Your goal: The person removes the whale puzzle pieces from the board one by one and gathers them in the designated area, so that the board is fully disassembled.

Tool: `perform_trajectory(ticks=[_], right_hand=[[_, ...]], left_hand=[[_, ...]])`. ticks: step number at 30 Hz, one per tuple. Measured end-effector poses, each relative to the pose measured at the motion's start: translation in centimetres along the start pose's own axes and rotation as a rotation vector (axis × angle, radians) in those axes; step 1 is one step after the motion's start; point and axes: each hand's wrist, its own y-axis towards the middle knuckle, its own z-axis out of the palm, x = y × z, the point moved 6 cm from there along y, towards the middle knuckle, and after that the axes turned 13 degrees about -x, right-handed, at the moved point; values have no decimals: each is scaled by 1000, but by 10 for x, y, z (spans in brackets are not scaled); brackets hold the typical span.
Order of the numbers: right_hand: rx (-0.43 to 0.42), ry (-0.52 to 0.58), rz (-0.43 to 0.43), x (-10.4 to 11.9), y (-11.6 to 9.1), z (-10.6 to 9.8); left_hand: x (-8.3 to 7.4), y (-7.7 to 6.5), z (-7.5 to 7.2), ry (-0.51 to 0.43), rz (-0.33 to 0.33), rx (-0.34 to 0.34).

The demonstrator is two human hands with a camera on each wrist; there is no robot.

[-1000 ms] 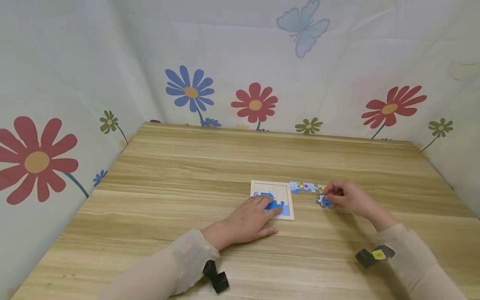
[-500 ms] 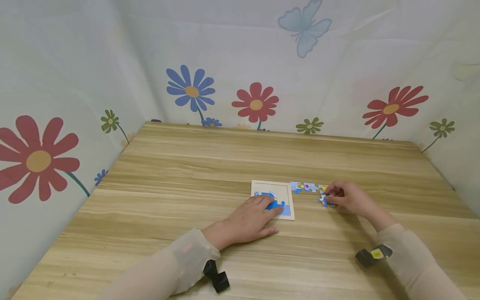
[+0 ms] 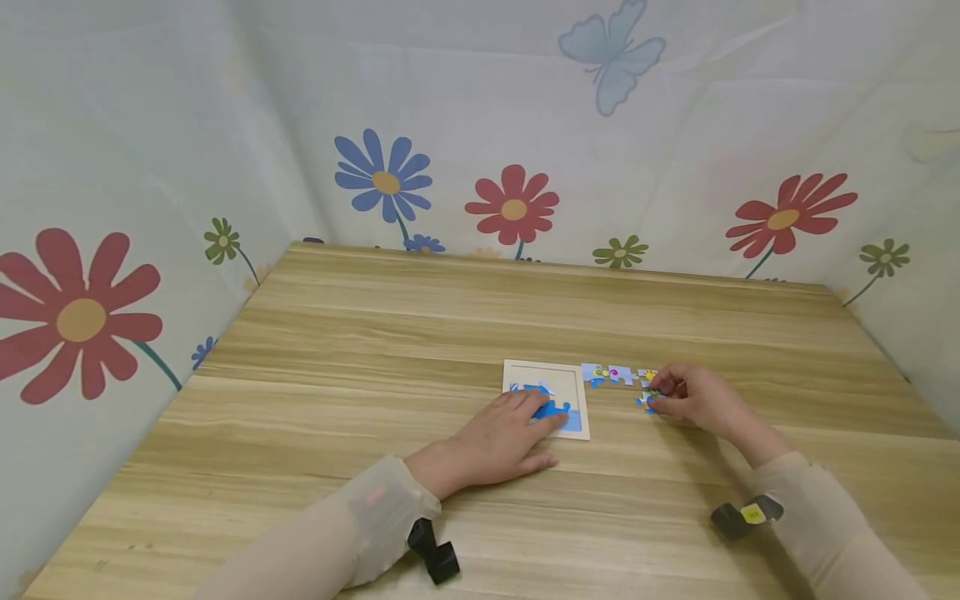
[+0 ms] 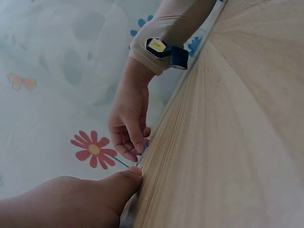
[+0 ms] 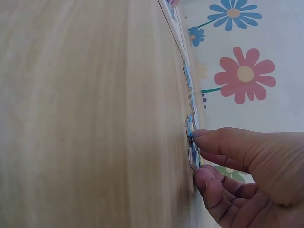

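My left hand (image 3: 495, 442) rests with extended fingers on a small square wooden puzzle board (image 3: 553, 377). Blue picture pieces (image 3: 555, 410) lie in its lower part, partly covered by that hand. To the right, my right hand (image 3: 701, 404) has thumb and fingers curled in a pinch around a jigsaw piece (image 5: 194, 157). The thumb also sits against a blue-and-white piece (image 3: 646, 403) on the table. Loose pale-blue pieces (image 3: 619, 374) lie in a row beyond, between the board and the right hand. Fingers hide much of the pinched piece.
The wood-grain table (image 3: 420, 325) reaches back to a white curtain (image 3: 465, 100) printed with flowers and a butterfly. A black wrist camera (image 3: 433, 552) sits on the left sleeve, another black camera (image 3: 735, 518) on the right.
The right fingers have shifted slightly over the pieces, and the blue-and-white piece near them shows less and has moved a little right. The left hand stays put on the board.
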Motion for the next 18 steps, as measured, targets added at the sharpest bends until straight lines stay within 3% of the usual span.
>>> perform_trajectory(ticks=[10, 18], right_hand=[[-17, -6, 7, 4, -1, -2], [-64, -29, -48, 26, 8, -2]], left_hand=[[0, 0, 0, -8, 5, 10], [-1, 1, -3, -24, 2, 19]])
